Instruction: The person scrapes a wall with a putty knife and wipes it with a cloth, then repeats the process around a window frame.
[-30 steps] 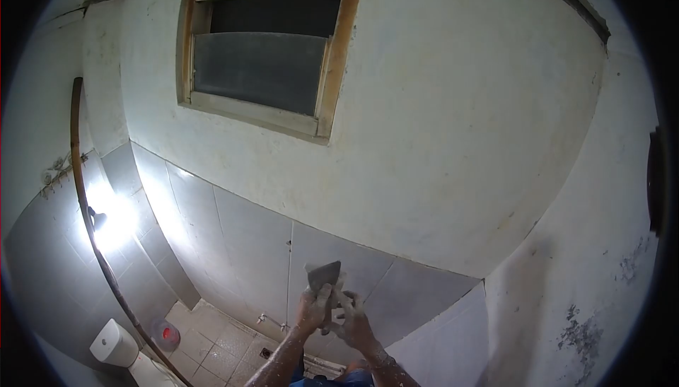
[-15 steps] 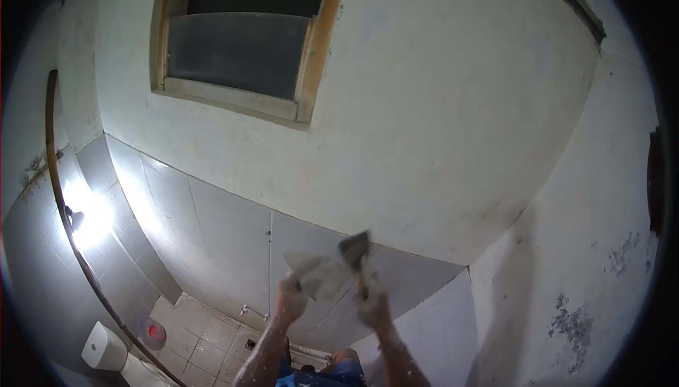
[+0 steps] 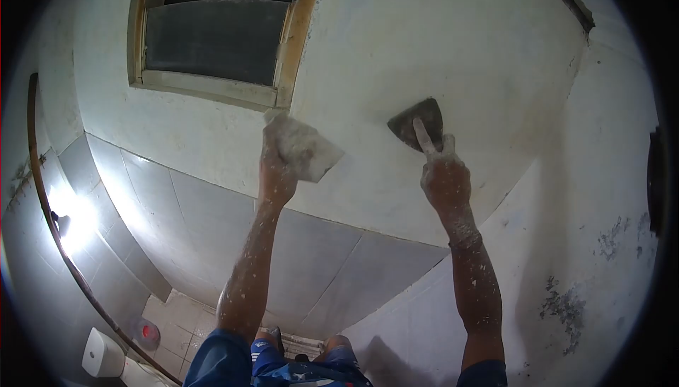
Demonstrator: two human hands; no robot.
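Note:
My right hand (image 3: 447, 180) is wrapped round a putty knife (image 3: 429, 113), its index finger stretched along the dark, wide blade. The blade lies at the painted wall (image 3: 368, 182), right of the window; whether it touches cannot be made out for certain. In my left hand (image 3: 277, 175) is a flat, pale plate (image 3: 322, 155) with whitish paste on it, held below the window's lower right corner. White spatters cover both forearms.
A wood-framed window (image 3: 212, 44) is up on the left. Grey tiles (image 3: 304, 253) line the lower wall. A long curved pole (image 3: 67, 256), a bright lamp (image 3: 74, 221), a white toilet cistern (image 3: 102, 353) and a red item (image 3: 146, 332) are at left. The right wall has peeling patches (image 3: 564, 309).
Both hands have risen from in front of the tiles to the painted wall. The putty knife has moved up and right, away from the plate, which has moved up and slightly left.

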